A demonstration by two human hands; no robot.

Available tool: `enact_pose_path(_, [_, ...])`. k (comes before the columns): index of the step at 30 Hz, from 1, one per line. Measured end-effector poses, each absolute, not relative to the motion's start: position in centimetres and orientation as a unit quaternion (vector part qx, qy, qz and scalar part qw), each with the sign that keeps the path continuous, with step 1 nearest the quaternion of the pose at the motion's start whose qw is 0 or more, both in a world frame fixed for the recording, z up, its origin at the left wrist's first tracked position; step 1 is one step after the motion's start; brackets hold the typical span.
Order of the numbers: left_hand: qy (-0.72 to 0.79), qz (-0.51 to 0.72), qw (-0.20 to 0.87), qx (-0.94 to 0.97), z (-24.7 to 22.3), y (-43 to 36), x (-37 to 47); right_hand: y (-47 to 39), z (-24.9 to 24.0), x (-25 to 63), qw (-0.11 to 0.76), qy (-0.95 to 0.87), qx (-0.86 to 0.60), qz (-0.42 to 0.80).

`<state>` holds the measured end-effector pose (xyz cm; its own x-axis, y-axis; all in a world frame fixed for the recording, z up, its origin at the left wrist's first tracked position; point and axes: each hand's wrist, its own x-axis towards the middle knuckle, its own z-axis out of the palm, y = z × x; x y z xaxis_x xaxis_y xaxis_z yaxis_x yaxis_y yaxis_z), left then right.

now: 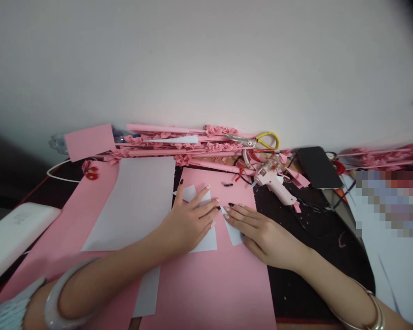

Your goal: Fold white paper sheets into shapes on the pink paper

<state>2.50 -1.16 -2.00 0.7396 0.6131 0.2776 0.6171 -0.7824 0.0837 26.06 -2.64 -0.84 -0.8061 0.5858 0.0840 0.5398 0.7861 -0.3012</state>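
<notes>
My left hand (192,222) lies flat with its fingers spread, pressing on a cut piece of white paper (208,240). That paper rests on a long pink sheet (213,284). Beside it my right hand (266,236) is stretched out palm down, fingers close together, over a narrow white paper strip (232,231). The fingertips of both hands nearly meet, and pink paper shows between the two white pieces. Part of each white piece is hidden under the hands. A large white sheet (134,201) lies to the left, partly behind my left forearm.
Pink paper flower stems (179,146) lie along the wall, with yellow-handled scissors (253,141) on top. A glue gun (275,183), its cable and a phone (320,167) are at the right. A white box-like device (20,233) stands far left, near a small pink card (90,142).
</notes>
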Motion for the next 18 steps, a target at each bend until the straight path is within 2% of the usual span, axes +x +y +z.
enact_pose_path(18, [-0.325, -0.136, 0.006, -0.936, -2.10, -1.29, 2.50, -2.91, -0.95, 25.84, 0.087, -0.939, -0.305, 0.135])
